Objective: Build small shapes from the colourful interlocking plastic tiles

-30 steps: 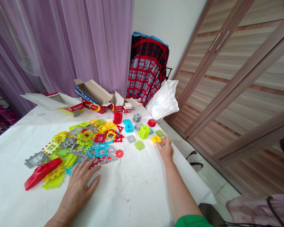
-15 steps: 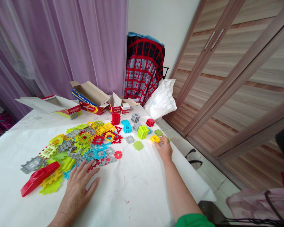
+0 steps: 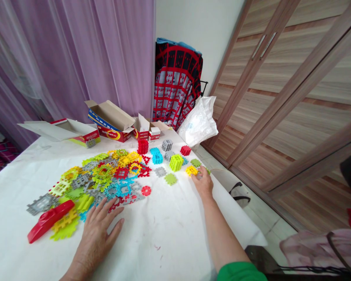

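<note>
Covering the table, a white cloth (image 3: 169, 230) meets purple curtains (image 3: 76, 58); left hand (image 3: 96, 234) flat, right hand (image 3: 204, 181) grip unclear.

Print on the red-and-blue boxes (image 3: 111, 132) — too small and blurred, no text readable.

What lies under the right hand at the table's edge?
The right hand rests on the white table cover, fingertips at a yellow block. A piece under the fingers is mostly covered; its colour is unclear.

Small yellow toothed block (image 3: 191, 170) lies flat near the table's right edge.
</note>
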{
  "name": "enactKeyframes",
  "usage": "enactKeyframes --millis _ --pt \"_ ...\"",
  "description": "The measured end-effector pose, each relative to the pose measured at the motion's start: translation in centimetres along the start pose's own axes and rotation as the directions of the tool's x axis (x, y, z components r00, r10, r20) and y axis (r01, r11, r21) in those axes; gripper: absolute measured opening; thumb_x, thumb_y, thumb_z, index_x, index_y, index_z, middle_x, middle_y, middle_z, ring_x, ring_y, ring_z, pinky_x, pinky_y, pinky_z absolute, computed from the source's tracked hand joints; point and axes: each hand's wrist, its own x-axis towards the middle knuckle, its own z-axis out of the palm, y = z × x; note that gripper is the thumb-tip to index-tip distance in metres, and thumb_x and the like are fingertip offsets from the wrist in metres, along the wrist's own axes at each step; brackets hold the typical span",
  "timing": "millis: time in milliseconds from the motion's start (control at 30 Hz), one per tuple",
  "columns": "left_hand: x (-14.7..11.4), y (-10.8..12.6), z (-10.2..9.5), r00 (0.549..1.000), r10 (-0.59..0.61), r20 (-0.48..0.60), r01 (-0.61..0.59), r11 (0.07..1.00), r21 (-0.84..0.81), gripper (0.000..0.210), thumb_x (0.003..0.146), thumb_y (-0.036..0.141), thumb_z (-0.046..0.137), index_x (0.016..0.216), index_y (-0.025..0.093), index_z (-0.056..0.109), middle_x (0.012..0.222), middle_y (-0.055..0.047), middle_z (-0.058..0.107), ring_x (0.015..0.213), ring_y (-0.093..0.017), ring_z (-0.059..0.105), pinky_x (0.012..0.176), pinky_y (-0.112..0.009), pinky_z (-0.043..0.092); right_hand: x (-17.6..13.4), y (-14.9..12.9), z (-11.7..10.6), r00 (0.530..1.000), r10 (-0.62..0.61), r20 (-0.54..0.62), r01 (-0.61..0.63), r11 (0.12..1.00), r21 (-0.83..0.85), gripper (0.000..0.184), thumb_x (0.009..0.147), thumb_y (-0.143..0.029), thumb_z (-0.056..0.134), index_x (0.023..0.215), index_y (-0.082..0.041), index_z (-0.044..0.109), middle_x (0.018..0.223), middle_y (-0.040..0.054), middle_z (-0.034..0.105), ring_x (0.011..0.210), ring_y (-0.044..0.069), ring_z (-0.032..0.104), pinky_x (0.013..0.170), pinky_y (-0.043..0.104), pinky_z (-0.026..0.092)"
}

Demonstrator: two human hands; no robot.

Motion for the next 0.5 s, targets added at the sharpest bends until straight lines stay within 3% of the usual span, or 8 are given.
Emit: enactKeyframes --millis 267,500 --pt "0.1 0.3 -0.1 1.0 -0.018 0.006 0.018 1.0 0.006 0.031 0.088 0.04 0.05 0.107 0.031 0.072 0.131 -0.007 0.064 0.128 -0.036 0.05 0.098 -0.059 0.043 -0.2 -0.4 -0.3 0.993 -0.063 -0.102 0.06 0.998 -0.023 0.041 0.076 -0.037 0.052 0.11 -0.018 0.063 0.102 0.0083 0.07 0.081 0.022 0.061 0.08 0.036 0.048" --pt "0.3 0.8 -0.1 0.996 -0.084 0.016 0.084 0.996 0.002 0.029 0.087 0.036 0.053 0.109 0.03 0.072 0.13 -0.007 0.064 0.129 -0.034 0.049 0.101 -0.057 0.042 -0.9 -1.1 -0.2 0.975 -0.193 -0.108 0.192 0.981 -0.017 0.032 0.082 -0.032 0.044 0.098 -0.019 0.068 0.097 0.0099 0.069 0.085 0.023 0.062 0.086 0.038 0.048"
